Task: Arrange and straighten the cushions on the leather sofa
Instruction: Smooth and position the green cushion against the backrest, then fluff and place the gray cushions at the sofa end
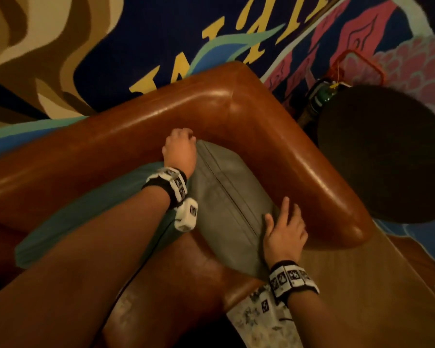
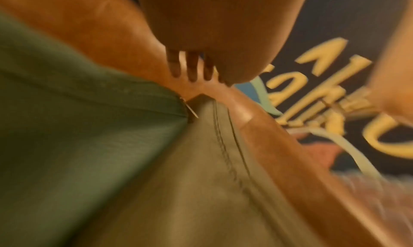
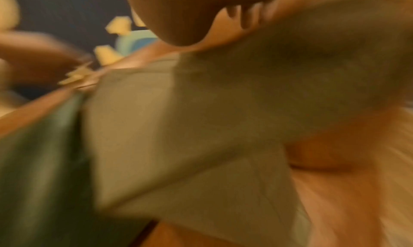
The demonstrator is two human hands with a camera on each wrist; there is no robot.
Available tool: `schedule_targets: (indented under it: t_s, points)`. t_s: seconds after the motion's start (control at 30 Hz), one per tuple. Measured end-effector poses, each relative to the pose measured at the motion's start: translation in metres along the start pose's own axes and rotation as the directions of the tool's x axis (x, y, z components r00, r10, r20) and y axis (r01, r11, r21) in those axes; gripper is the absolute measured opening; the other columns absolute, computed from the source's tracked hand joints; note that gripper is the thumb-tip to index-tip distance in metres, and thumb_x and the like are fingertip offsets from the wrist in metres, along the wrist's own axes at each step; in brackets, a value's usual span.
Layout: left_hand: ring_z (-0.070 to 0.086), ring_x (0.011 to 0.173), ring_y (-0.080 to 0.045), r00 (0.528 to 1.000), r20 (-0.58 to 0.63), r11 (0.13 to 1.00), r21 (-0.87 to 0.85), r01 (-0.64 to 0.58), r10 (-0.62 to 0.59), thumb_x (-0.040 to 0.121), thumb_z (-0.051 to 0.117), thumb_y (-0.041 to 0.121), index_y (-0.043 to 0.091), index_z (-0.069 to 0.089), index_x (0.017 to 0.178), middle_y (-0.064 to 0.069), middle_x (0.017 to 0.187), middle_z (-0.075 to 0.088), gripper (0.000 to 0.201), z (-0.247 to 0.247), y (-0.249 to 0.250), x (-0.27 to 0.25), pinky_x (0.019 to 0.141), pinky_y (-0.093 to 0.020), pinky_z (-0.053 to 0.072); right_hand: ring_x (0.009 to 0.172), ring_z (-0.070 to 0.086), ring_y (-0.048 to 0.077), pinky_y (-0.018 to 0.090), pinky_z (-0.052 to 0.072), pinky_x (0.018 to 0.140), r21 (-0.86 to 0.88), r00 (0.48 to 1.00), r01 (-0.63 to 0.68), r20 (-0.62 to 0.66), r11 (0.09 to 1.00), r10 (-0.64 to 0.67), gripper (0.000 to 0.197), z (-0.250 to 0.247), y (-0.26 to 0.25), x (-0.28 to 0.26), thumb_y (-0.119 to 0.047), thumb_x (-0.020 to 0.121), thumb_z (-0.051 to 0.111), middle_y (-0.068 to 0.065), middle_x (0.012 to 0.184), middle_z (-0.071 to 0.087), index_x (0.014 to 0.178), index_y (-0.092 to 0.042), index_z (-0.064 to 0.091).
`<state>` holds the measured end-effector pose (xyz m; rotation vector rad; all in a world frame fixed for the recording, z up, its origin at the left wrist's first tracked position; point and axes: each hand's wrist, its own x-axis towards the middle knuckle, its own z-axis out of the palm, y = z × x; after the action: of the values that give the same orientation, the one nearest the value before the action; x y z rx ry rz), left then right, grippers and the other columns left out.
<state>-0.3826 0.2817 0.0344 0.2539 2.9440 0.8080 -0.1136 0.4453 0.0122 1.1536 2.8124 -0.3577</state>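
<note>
A grey-green leather cushion (image 1: 226,197) leans in the corner of the brown leather sofa (image 1: 211,106). A teal cushion (image 1: 98,212) lies beside it on the left, under my left forearm. My left hand (image 1: 180,149) is at the grey cushion's top corner. In the left wrist view its fingers (image 2: 192,68) reach straight onto the sofa back (image 2: 100,30), just past where the grey cushion (image 2: 201,180) and teal cushion (image 2: 67,109) meet. My right hand (image 1: 284,229) lies flat with spread fingers on the grey cushion's lower right edge, by the armrest. The right wrist view is blurred and shows the grey cushion (image 3: 201,109).
A dark round side table (image 1: 387,151) stands right of the armrest, with a dark green bottle-like object (image 1: 322,96) and a red frame (image 1: 357,64) behind it. A colourful painted wall (image 1: 161,33) is behind the sofa. Wood flooring (image 1: 362,272) runs along the sofa's right side.
</note>
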Motion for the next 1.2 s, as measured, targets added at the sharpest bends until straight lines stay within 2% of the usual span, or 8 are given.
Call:
schedule_targets:
  t_s: [0.1, 0.17, 0.2, 0.33, 0.47, 0.67, 0.87, 1.2]
  points:
    - [0.053, 0.124, -0.033, 0.815, 0.265, 0.806, 0.172, -0.566, 0.516, 0.096, 0.046, 0.012, 0.018, 0.062, 0.129, -0.010, 0.135, 0.058, 0.037, 0.001, 0.012, -0.032, 0.098, -0.048, 0.042, 0.149, 0.029, 0.027, 0.050, 0.028, 0.112, -0.058, 0.902, 0.430, 0.071, 0.901, -0.426, 0.057, 0.000, -0.027, -0.011, -0.044, 0.104, 0.038, 0.005, 0.163, 0.029, 0.157, -0.027, 0.029]
    - [0.049, 0.135, -0.028, 0.618, 0.581, 0.630, 0.219, -0.745, 0.529, 0.097, 0.044, 0.014, 0.024, 0.055, 0.137, -0.004, 0.147, 0.052, 0.043, 0.002, 0.011, -0.059, 0.105, -0.051, 0.037, 0.144, 0.042, 0.023, 0.048, 0.026, 0.109, -0.097, 0.800, 0.591, 0.194, 0.801, -0.567, 0.049, 0.002, -0.037, -0.015, -0.040, 0.099, 0.041, -0.001, 0.155, 0.046, 0.148, -0.034, 0.046]
    - [0.042, 0.141, -0.025, 0.606, 0.663, 0.596, 0.290, -0.749, 0.439, 0.099, 0.041, 0.016, 0.028, 0.049, 0.143, 0.000, 0.155, 0.045, 0.046, 0.002, 0.006, -0.068, 0.110, -0.055, 0.030, 0.137, 0.051, 0.022, 0.050, 0.029, 0.104, -0.108, 0.800, 0.590, 0.211, 0.800, -0.562, 0.046, 0.002, -0.040, -0.014, -0.038, 0.095, 0.042, -0.003, 0.145, 0.057, 0.138, -0.036, 0.056]
    - [0.009, 0.156, -0.023, 0.806, 0.548, 0.801, 0.368, -0.473, 0.224, 0.100, 0.040, 0.012, 0.023, 0.038, 0.152, 0.000, 0.165, 0.026, 0.053, -0.044, -0.031, -0.085, 0.120, -0.067, 0.005, 0.098, 0.065, 0.032, 0.050, 0.042, 0.088, -0.125, 0.855, 0.515, 0.136, 0.848, -0.500, 0.028, -0.017, -0.079, -0.001, -0.033, 0.084, 0.058, 0.006, 0.104, 0.072, 0.105, -0.024, 0.074]
    - [0.026, 0.152, -0.026, 0.931, 0.312, 0.949, 0.186, -0.255, 0.189, 0.099, 0.044, 0.010, 0.020, 0.044, 0.149, -0.005, 0.157, 0.042, 0.051, -0.128, -0.096, -0.116, 0.124, -0.047, 0.018, 0.104, 0.060, 0.036, 0.052, 0.041, 0.091, -0.136, 0.801, 0.594, 0.193, 0.793, -0.567, 0.027, -0.029, -0.153, -0.013, -0.024, 0.083, 0.072, 0.011, 0.110, 0.067, 0.110, -0.019, 0.072]
    - [0.050, 0.132, -0.024, 0.989, 0.036, 0.986, 0.087, 0.142, -0.145, 0.101, 0.042, 0.015, 0.019, 0.059, 0.137, -0.005, 0.139, 0.060, 0.040, -0.275, -0.233, -0.219, 0.110, -0.045, 0.041, 0.120, 0.053, 0.033, 0.051, 0.037, 0.101, 0.020, 0.527, 0.839, 0.221, 0.544, -0.821, 0.036, -0.029, -0.305, -0.103, -0.023, 0.095, 0.058, 0.009, 0.129, 0.061, 0.131, -0.022, 0.062]
    - [0.050, 0.133, -0.032, 0.765, -0.139, 0.766, 0.055, 0.640, -0.629, 0.102, 0.045, 0.018, 0.018, 0.056, 0.139, -0.011, 0.142, 0.057, 0.039, -0.382, -0.385, -0.426, 0.112, -0.039, 0.036, 0.123, 0.051, 0.027, 0.047, 0.035, 0.100, 0.196, 0.127, 0.964, 0.261, 0.181, -0.957, 0.037, 0.002, -0.447, -0.280, -0.026, 0.099, 0.050, 0.001, 0.134, 0.059, 0.135, -0.032, 0.058]
    - [0.062, 0.106, -0.034, 0.129, -0.250, 0.202, -0.294, 0.934, -0.960, 0.102, 0.044, 0.027, 0.012, 0.062, 0.118, -0.012, 0.115, 0.063, 0.028, -0.428, -0.597, -0.718, 0.087, -0.038, 0.047, 0.131, 0.048, 0.023, 0.044, 0.036, 0.108, 0.390, -0.377, 0.892, 0.358, -0.230, -0.854, 0.043, 0.120, -0.628, -0.628, -0.024, 0.102, 0.042, -0.001, 0.141, 0.053, 0.144, -0.030, 0.049]
